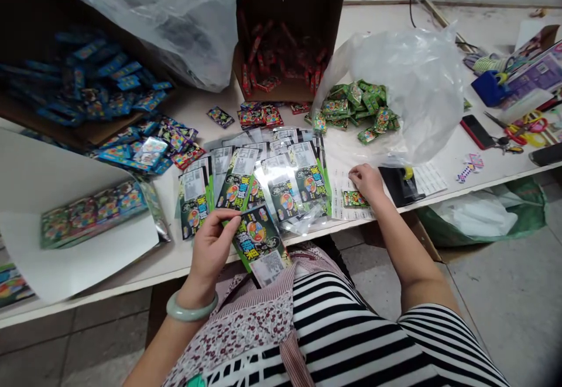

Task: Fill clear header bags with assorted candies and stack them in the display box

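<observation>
- Head view: left hand (209, 251), grip pinched between thumb and fingers, clamped on a black-and-green printed sachet (257, 237), which overlaps the edge of a spread of sachets (281, 179).
- Right hand (366, 181), grip loosely apart, fingertips on a label sheet (351, 214), just beside a small green packet (355, 199), on the tabletop (496, 161).

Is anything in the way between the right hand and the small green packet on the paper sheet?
Nothing visible stands in the way. The right hand rests on the printed paper sheet just above the small green packet, with no other object between them.
</observation>
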Demonstrator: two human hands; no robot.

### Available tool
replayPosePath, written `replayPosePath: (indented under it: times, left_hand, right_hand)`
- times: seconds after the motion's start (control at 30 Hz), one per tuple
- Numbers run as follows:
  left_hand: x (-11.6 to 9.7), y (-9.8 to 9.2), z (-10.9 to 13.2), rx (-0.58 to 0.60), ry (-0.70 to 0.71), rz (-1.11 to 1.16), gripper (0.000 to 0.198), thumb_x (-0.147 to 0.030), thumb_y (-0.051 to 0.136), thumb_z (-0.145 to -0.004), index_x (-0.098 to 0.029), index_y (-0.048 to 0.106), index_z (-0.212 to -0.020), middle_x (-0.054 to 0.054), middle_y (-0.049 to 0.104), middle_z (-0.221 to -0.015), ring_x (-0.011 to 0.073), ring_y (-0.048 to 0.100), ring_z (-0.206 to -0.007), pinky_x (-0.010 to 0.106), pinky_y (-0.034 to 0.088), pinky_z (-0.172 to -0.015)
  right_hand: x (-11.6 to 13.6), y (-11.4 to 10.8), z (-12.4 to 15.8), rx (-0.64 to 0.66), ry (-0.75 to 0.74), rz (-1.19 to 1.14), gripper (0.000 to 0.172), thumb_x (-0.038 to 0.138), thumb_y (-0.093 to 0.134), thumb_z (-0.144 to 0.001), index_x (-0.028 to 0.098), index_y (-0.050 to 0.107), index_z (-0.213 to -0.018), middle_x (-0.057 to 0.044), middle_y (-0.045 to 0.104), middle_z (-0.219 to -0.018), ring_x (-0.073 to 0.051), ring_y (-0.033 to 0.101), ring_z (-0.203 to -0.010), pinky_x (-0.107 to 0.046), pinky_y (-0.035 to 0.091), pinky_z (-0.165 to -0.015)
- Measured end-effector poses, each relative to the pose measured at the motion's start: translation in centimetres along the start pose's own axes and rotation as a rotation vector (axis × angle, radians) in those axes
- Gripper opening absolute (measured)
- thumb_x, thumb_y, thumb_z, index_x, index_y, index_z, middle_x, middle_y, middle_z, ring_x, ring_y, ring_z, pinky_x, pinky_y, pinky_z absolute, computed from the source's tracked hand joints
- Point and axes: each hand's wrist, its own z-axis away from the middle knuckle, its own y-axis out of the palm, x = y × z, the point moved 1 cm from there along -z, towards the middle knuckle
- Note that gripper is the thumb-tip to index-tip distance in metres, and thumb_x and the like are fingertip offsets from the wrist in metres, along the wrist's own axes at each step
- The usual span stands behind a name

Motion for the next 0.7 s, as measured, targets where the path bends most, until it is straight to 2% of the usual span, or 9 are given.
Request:
replayPosePath:
  times: [0.2,0.3,0.37,0.43,0.53,0.6,0.7]
  left_hand:
    - [0.2,0.1,-0.3,0.029,0.037,0.016,0.022,-0.041,0.068,-0.083,-0.020,0.066,-0.089,0.002,0.069,-0.089,0.0169,0.063,-0.087,0.029,0.051,-0.082]
    - [-0.1,0.1,-0.4,0.050,0.075,0.012,0.019,-0.039,0.066,-0.085,-0.020,0.066,-0.090,0.002,0.069,-0.089,0.0165,0.063,-0.086,0.029,0.051,-0.081]
    - [-0.5,0.2,-0.4,0.072,0.106,0.017,0.018,-0.039,0.066,-0.087,-0.020,0.066,-0.088,0.002,0.068,-0.088,0.0163,0.063,-0.086,0.029,0.051,-0.080]
    - [-0.9,0.5,-0.4,0.095,0.130,0.027,0.019,-0.040,0.066,-0.088,-0.020,0.065,-0.087,0.002,0.067,-0.086,0.0158,0.063,-0.084,0.029,0.051,-0.078]
    - [-1.6,0.9,-0.3,0.147,0.154,0.055,0.018,-0.038,0.066,-0.088,-0.020,0.063,-0.087,0.002,0.065,-0.085,0.0149,0.061,-0.082,0.028,0.050,-0.076]
    - [-2.0,1.0,-0.1,0.181,0.174,0.074,0.016,-0.035,0.063,-0.091,-0.020,0.062,-0.088,0.002,0.064,-0.086,0.0146,0.061,-0.083,0.028,0.049,-0.077]
    - [-2.6,0.7,0.3,0.212,0.200,0.104,0.015,-0.034,0.060,-0.093,-0.020,0.061,-0.089,0.002,0.063,-0.087,0.0149,0.060,-0.084,0.029,0.049,-0.079]
  right_hand:
    - [-0.6,-0.5,0.3,-0.059,0.008,-0.136,0.009,0.028,0.062,-0.076,0.019,0.065,-0.075,-0.007,0.066,-0.088,-0.019,0.058,-0.078,-0.035,0.048,-0.080]
    - [-0.7,-1.8,0.8,-0.138,0.041,-0.230,0.013,0.033,0.057,-0.079,0.020,0.058,-0.076,-0.005,0.063,-0.081,-0.019,0.059,-0.076,-0.036,0.049,-0.078]
    - [0.4,-2.9,1.5,-0.169,0.040,-0.299,0.015,0.037,0.054,-0.081,0.022,0.055,-0.080,-0.003,0.062,-0.078,-0.018,0.058,-0.073,-0.037,0.050,-0.076]
    - [3.3,-3.7,2.5,-0.107,-0.019,-0.419,0.018,0.041,0.057,-0.082,0.023,0.055,-0.082,0.000,0.061,-0.075,-0.017,0.058,-0.070,-0.034,0.050,-0.071]
    - [10.6,-4.0,4.2,0.198,-0.239,-0.642,0.019,0.041,0.066,-0.083,0.023,0.058,-0.083,0.000,0.062,-0.076,-0.015,0.058,-0.069,-0.030,0.048,-0.067]
    - [16.2,-3.7,5.1,0.415,-0.407,-0.652,0.018,0.039,0.065,-0.086,0.022,0.060,-0.083,-0.002,0.064,-0.080,-0.016,0.059,-0.075,-0.030,0.048,-0.071]
    - [22.7,-2.4,5.6,0.616,-0.549,-0.593,0.015,0.036,0.063,-0.086,0.022,0.060,-0.082,-0.001,0.064,-0.079,-0.015,0.058,-0.074,-0.030,0.046,-0.069]
